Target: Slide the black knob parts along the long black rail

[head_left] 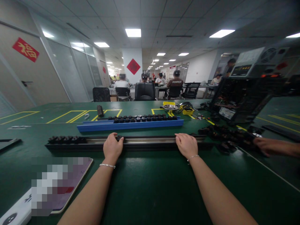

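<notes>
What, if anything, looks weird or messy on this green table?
The dark computer case on the right looks odd: its insides show and a grey box with a fan sits on top. Loose black parts lie jumbled nearby, unlike the neat row on the left end of the long black rail.

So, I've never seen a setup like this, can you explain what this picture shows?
There's no machine here, just a person's bare hands, seen by a head-worn camera looking forward and down. The left hand and right hand rest on a long black channel lying across a green table. Right by the left hand is a small black part; whether it's gripped, I can't tell. More black parts sit at the channel's left end. Beyond lies a blue channel. At right are an open computer tower and another person's hand.
</notes>
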Demonstrator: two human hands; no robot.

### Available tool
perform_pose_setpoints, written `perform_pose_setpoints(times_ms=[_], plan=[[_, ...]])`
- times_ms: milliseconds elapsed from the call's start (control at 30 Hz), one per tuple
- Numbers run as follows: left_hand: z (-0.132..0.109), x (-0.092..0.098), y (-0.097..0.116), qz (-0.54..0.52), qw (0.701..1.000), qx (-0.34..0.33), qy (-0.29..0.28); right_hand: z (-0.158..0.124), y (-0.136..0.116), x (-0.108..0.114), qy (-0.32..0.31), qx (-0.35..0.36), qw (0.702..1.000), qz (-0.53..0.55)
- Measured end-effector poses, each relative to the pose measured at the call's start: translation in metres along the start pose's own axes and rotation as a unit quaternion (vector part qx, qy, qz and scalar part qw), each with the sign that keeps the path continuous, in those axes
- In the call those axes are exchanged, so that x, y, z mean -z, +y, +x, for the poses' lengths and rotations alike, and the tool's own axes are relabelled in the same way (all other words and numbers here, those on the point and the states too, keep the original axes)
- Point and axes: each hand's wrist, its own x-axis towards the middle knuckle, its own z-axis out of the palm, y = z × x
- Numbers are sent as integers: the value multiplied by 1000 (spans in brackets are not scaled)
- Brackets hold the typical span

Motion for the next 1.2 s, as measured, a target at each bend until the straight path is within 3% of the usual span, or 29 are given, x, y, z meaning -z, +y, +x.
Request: perform_pose_setpoints(times_ms=[1200], plan=[[-5,-9,7,-8,998,-52,-19,0,-1,2,-10,-7,1000,5]])
